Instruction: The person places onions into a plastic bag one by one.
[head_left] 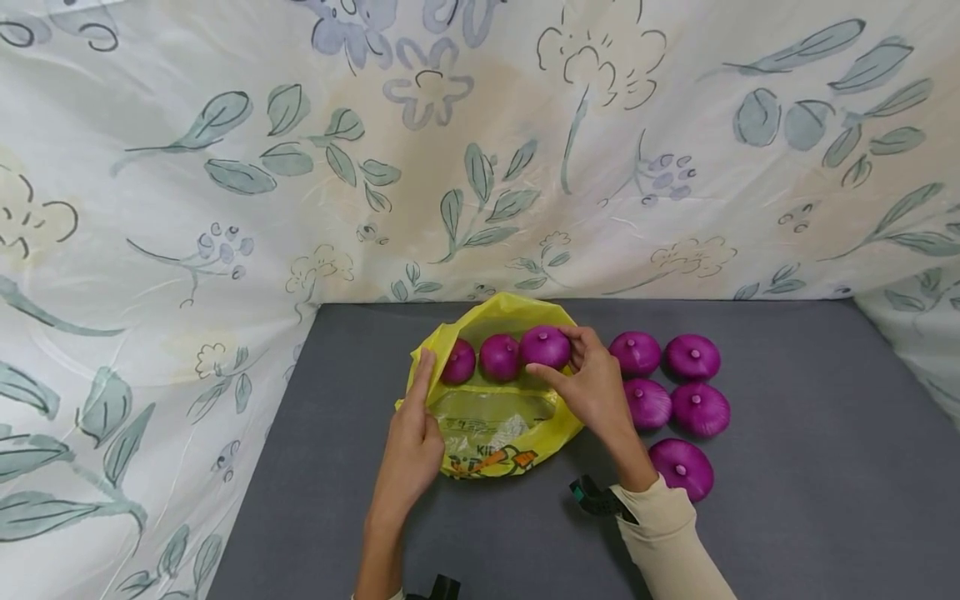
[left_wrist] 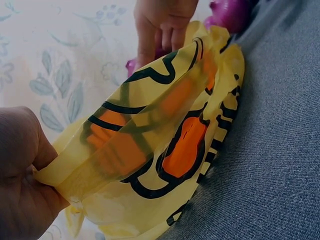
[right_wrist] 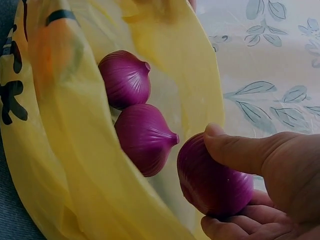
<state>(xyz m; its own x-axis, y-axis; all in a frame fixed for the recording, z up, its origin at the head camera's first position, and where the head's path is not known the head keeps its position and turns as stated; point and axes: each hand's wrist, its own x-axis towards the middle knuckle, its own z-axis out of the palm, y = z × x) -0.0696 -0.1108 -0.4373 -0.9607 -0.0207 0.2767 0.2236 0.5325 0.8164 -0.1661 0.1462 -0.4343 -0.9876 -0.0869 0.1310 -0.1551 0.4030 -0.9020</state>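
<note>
A yellow plastic bag [head_left: 491, 310] lies with its mouth spread wide. My left hand [head_left: 414, 446] pinches the left edge of that mouth; the left wrist view shows the bag's rim [left_wrist: 57, 175] between thumb and fingers. Inside sit two purple onions, one [head_left: 458, 362] at the left and one [head_left: 499, 357] beside it. A third onion [right_wrist: 212, 177] is gripped by my right hand [head_left: 596, 383], thumb on one side and fingers beneath, at the right of the opening. In the right wrist view this held onion is close to the nearer bagged onion [right_wrist: 145, 140].
Right of the bag, several more purple onions stand on the dark grey table [head_left: 795, 467], among them one at the back [head_left: 693, 357] and one nearest me [head_left: 681, 469]. A floral cloth [head_left: 480, 167] hangs behind the table and along its left side.
</note>
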